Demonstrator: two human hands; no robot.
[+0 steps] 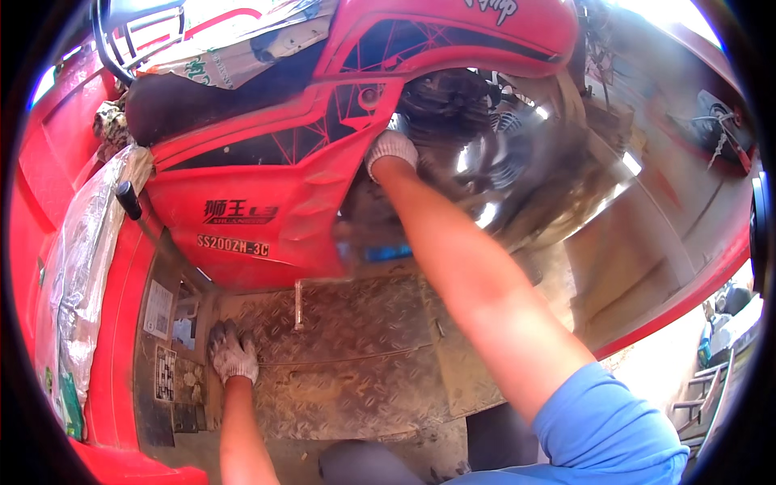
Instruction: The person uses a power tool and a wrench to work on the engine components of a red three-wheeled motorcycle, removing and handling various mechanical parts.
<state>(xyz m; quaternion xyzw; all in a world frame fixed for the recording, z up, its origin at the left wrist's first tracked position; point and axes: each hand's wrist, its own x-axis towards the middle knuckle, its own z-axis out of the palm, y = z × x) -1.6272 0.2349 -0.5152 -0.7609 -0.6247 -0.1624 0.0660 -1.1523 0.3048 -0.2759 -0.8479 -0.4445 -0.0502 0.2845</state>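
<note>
Blue sleeve nearest, on the right arm, which runs up into dark machinery at the front edge of the red side panel, under the red tank cover of what looks like a motor tricycle. Right hand, in a pale knitted glove, is in past the panel edge; fingers hidden, can't tell if they pinch anything. Machinery is right at that hand, partly blurred, exact part unclear. Left hand, also gloved, soiled, lies on the checker-plate footboard near its left end, fingers extended and slightly spread, nothing in them; reads as a brace taking body weight so the other arm can reach far. Black-knobbed lever stands left of the panel, apart from both hands. Black saddle above panel; clear plastic wrap far left, probably there to protect the paint
</note>
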